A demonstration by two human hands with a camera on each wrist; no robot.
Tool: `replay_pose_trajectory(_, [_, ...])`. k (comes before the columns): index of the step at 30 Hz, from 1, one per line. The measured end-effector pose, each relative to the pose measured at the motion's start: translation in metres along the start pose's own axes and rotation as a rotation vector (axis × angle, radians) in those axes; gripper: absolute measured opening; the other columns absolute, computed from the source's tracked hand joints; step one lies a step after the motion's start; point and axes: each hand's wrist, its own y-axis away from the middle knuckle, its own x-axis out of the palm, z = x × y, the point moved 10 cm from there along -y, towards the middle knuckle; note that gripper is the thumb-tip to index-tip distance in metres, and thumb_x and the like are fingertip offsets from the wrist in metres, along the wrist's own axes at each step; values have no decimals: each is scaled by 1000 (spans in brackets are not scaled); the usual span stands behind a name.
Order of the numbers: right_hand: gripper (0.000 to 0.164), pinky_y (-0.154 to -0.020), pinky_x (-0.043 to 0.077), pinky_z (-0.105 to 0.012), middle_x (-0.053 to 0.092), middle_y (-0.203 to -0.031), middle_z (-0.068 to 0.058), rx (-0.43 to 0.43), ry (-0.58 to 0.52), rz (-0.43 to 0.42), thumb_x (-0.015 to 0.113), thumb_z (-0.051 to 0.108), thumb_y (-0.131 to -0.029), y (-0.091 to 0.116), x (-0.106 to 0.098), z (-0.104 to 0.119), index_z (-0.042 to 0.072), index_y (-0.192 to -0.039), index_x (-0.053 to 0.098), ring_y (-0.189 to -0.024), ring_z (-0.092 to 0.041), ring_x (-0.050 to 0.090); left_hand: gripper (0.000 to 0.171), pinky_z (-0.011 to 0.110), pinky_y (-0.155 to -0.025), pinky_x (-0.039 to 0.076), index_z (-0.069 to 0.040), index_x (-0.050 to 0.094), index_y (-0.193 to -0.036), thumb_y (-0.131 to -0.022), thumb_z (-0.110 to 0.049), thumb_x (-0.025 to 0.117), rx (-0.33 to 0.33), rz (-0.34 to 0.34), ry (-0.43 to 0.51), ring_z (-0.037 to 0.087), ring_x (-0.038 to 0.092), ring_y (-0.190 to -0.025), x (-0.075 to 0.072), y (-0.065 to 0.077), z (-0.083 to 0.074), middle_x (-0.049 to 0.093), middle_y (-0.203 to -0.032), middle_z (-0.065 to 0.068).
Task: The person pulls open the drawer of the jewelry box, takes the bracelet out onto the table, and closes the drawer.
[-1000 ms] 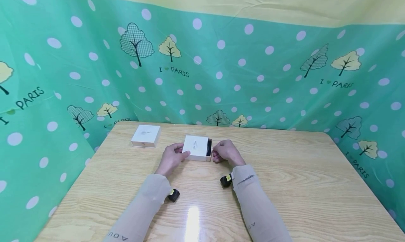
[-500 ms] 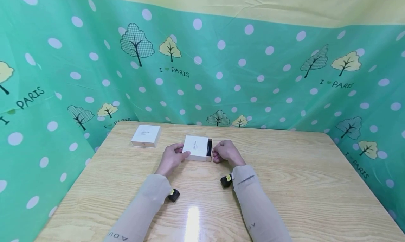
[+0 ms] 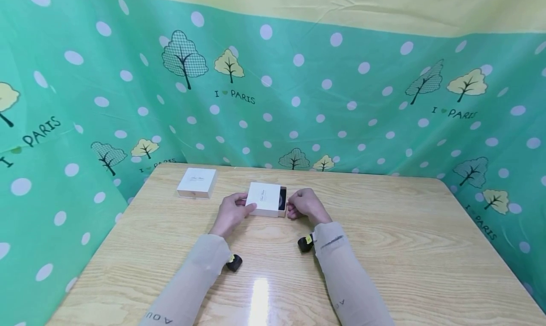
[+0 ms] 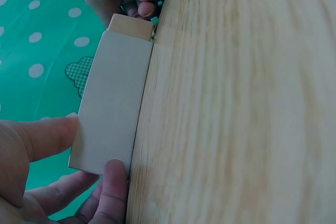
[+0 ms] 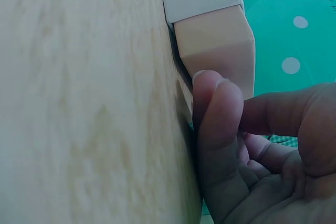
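Observation:
A white sliding drawer box [image 3: 263, 196] lies flat on the table in the head view, lettering on its top. My left hand [image 3: 231, 213] grips the sleeve's left end, the thumb on the near side in that view. From the right end a tan inner drawer [image 5: 218, 40] sticks out a short way, and a dark round-looking item [image 3: 282, 199] shows inside it; most of that is covered by the sleeve. My right hand [image 3: 305, 205] has its fingers curled and pinched together at the drawer's end face; whatever tab they pinch is hidden behind the fingertips.
A second white box [image 3: 197, 183], closed, stands at the table's back left. The wooden table [image 3: 405, 240] reaches back to a green dotted curtain [image 3: 341, 103]. A small black camera sits at each wrist, among them the right one [image 3: 304, 243].
The drawer has slid very slightly to the right, showing a little more of the dark item. My right hand has shifted barely with it; the left hand stays still.

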Motion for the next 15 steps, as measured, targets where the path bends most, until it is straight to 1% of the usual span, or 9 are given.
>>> replay_pose_trajectory(7, [16, -59, 58, -31, 65, -77, -16, -13, 10, 2, 51, 5, -96, 2, 0, 2, -6, -94, 63, -57, -18, 65, 48, 30, -77, 54, -1, 53, -131, -87, -14, 70, -6, -1, -8, 22, 60, -93, 0, 0, 1, 60, -112, 14])
replay_pose_trajectory(15, [15, -60, 58, -31, 64, -78, -16, -10, 14, 0, 52, 5, -96, 2, 0, 2, -6, -93, 62, -58, -18, 65, 49, 30, -74, 53, -1, 53, -132, -88, -15, 70, 4, -8, -32, 21, 61, -87, -1, -1, 1, 59, -110, 14])
